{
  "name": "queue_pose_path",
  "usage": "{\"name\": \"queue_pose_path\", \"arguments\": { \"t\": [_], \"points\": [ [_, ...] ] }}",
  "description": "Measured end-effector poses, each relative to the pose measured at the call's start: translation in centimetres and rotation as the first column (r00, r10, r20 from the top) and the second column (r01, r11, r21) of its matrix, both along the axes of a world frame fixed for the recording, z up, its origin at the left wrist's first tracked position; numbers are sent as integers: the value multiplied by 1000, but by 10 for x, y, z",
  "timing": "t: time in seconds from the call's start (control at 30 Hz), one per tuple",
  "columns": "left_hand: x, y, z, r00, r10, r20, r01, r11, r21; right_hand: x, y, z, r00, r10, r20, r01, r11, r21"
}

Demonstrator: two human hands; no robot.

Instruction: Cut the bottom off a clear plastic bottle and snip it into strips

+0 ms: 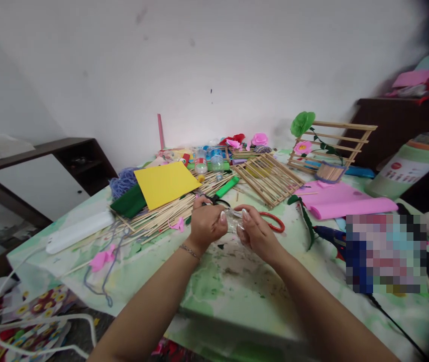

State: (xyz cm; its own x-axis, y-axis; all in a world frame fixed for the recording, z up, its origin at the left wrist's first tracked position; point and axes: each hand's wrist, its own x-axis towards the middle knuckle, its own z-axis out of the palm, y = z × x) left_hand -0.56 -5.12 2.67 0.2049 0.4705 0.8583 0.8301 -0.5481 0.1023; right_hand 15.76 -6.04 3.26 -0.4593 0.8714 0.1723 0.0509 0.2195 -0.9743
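Note:
Between my two hands is a crumpled-looking clear plastic piece (232, 221). My left hand (207, 221) is closed around its left side, and a bracelet circles that wrist. My right hand (254, 232) pinches the other side with thumb and fingers. Just beyond the knuckles of my left hand lie black-handled scissors (216, 200), partly covered. A red loop handle (275, 221) lies on the table beyond my right hand; what it joins to is hidden. Fingers cover much of the plastic, so its full shape cannot be made out.
Thin wooden sticks (169, 213), yellow sheet (167, 183) and blue yarn (123, 183) lie left. Plastic bottles (216, 162) and a stick lattice (271, 179) stand behind. Right are pink paper (346, 201), a blue glue gun (329, 235) with cable, and a tumbler (406, 168).

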Motion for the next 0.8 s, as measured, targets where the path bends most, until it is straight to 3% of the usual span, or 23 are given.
{"name": "queue_pose_path", "arguments": {
  "t": [0.1, 0.2, 0.4, 0.57, 0.67, 0.8],
  "points": [
    [-7, -2, 2, 998, -24, -65, 30, 996, 84, -2, -4, 7, 991, 81, -107, -98, 982, -159],
    [-12, -3, 5, 991, -67, -114, 87, 980, 177, 2, -5, 13, 985, 173, -5, -169, 959, -226],
    [-15, -6, 9, 977, -137, -160, 169, 965, 200, 13, 1, 10, 958, 237, 159, -214, 965, -149],
    [-13, -8, 10, 978, -130, -166, 162, 968, 194, 11, 1, 7, 952, 303, -49, -304, 913, -272],
    [-9, -9, 9, 988, -103, -112, 122, 975, 187, 8, 0, 7, 931, 302, -206, -347, 908, -235],
    [-5, -9, 9, 992, -98, -82, 110, 981, 160, 11, 3, 8, 904, 357, -235, -402, 897, -186]
  ]
}}
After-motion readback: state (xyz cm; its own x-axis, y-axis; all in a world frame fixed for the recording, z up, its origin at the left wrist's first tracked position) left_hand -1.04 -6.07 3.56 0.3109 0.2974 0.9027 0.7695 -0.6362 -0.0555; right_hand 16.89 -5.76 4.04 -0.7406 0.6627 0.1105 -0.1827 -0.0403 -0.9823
